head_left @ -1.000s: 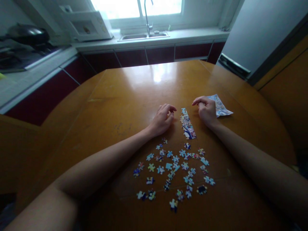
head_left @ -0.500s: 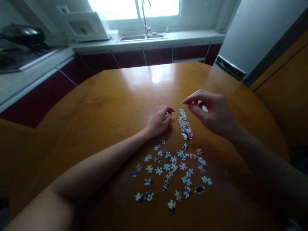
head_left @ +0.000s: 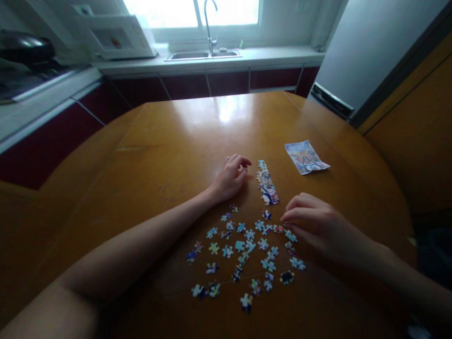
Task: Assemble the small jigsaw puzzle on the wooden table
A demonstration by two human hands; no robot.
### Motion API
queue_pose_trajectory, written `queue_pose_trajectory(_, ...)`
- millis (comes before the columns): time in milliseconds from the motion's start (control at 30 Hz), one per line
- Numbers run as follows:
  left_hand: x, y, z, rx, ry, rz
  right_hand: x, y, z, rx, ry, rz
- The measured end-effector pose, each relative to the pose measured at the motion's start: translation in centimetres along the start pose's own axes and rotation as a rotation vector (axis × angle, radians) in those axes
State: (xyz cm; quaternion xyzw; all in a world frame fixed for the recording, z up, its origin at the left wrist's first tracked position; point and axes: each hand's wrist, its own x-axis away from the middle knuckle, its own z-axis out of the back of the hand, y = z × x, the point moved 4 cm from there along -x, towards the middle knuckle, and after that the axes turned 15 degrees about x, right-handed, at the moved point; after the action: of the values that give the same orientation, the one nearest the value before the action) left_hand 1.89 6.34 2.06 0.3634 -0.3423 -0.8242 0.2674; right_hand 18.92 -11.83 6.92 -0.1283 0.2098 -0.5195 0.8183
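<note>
Colourful puzzle pieces (head_left: pixel 239 245) touch the loosely curled right hand (head_left: pixel 318 227).

We see through one head-worn camera, facing forward and down across the surface (head_left: pixel 197 136). It sits close over the near edge; left hand (head_left: pixel 229 179) and right hand (head_left: pixel 318 226) lie mid-frame, the sink (head_left: pixel 203 54) beyond the far edge.

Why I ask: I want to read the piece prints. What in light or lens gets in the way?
Head view: the window is blown out and backlights the room; glare streaks the far half of the table; the loose pieces lie in dim light, colours visible, prints not; the right hand over them looks soft; the wide lens bows straight edges.
</note>
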Motion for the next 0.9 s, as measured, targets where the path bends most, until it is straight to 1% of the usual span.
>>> queue_pose_trajectory(33,0.0,0.0,0.0,-0.001,0.000,-0.004,0.4,-0.5,-0.6,0.021,-0.052,0.002)
queue_pose_trajectory(133,0.0,-0.1,0.0,-0.007,0.001,-0.014,1.2,-1.8,-2.2,0.085,-0.153,0.030)
queue_pose_trajectory(233,0.0,-0.1,-0.1,-0.014,0.005,-0.019,1.3,-2.3,-3.4,0.110,-0.209,0.056)
queue_pose_trajectory(333,0.1,-0.2,-0.1,-0.021,0.005,-0.024,1.3,-2.4,-3.8,0.098,-0.228,0.054)
queue_pose_trajectory(467,0.1,-0.3,-0.1,-0.020,0.002,-0.025,0.8,-2.1,-3.2,-0.004,-0.234,0.003)
queue_pose_trajectory(567,0.1,0.0,-0.1,0.008,0.008,-0.043,-0.9,-0.9,-2.4,-0.166,-0.200,-0.091)
queue_pose_trajectory(633,0.2,0.4,0.1,0.047,0.014,-0.084,-3.0,0.8,-1.8,-0.297,-0.105,-0.185)
queue_pose_trajectory(667,0.2,0.8,0.2,0.067,0.016,-0.111,-4.2,1.6,-1.5,-0.358,-0.052,-0.205)
queue_pose_trajectory(733,0.4,1.5,0.4,0.099,0.010,-0.171,-6.6,3.4,-1.3,-0.455,0.039,-0.228)
queue_pose_trajectory(800,0.5,2.1,0.5,0.118,-0.005,-0.224,-8.7,4.8,-1.4,-0.486,0.104,-0.229)
queue_pose_trajectory(833,0.5,2.2,0.6,0.127,-0.004,-0.237,-9.4,5.2,-1.6,-0.490,0.117,-0.226)
queue_pose_trajectory(900,0.6,2.2,0.7,0.149,0.015,-0.221,-10.2,5.8,-2.2,-0.530,0.137,-0.243)
